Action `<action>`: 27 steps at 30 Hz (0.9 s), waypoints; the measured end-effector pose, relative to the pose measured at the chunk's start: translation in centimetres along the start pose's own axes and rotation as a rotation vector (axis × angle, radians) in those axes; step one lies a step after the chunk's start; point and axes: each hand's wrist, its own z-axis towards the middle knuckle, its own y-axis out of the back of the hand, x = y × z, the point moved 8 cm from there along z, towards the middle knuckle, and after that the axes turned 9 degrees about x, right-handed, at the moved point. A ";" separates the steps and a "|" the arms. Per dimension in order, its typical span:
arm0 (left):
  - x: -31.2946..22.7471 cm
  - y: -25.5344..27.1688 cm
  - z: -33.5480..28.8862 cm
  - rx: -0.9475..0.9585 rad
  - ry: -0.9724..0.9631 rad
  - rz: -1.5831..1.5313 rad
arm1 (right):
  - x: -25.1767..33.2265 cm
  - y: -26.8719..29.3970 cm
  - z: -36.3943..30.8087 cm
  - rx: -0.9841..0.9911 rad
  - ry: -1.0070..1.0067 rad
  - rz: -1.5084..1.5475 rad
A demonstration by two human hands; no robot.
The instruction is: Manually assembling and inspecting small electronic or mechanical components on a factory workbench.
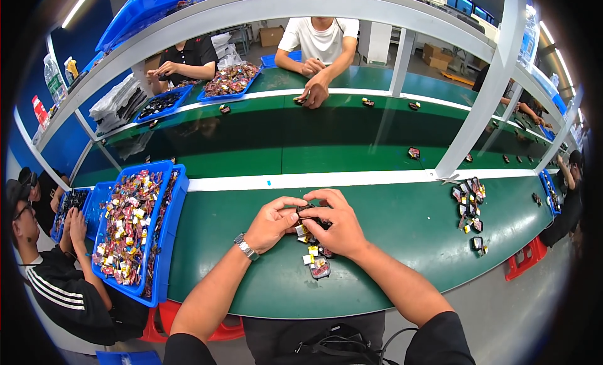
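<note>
My left hand, with a metal-banded watch on its wrist, and my right hand meet over the green bench. Between their closed fingertips is a small black plastic part, largely covered by the fingers. Just below the hands, partly under the right one, lie several small black casings with white and yellow pieces. The nearest casing sits in plain sight, its inside pinkish. To the right, a loose row of similar black casings runs toward me, with a single casing at its near end.
Left of my arms, stacked blue trays hold many small red, white and yellow pieces. A white rail separates the bench from a green conveyor carrying scattered casings. A grey metal post rises at the right. Other people work opposite and at both sides.
</note>
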 end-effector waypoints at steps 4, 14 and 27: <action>0.2 0.1 0.0 -0.009 0.006 -0.004 | 0.1 0.0 -0.1 -0.033 0.009 0.011; 0.1 0.4 -0.1 -0.031 -0.032 -0.041 | 0.6 0.5 0.0 -0.073 0.033 -0.025; 0.1 0.0 0.1 -0.060 -0.038 -0.069 | -1.1 -0.5 -0.1 -0.038 -0.050 0.147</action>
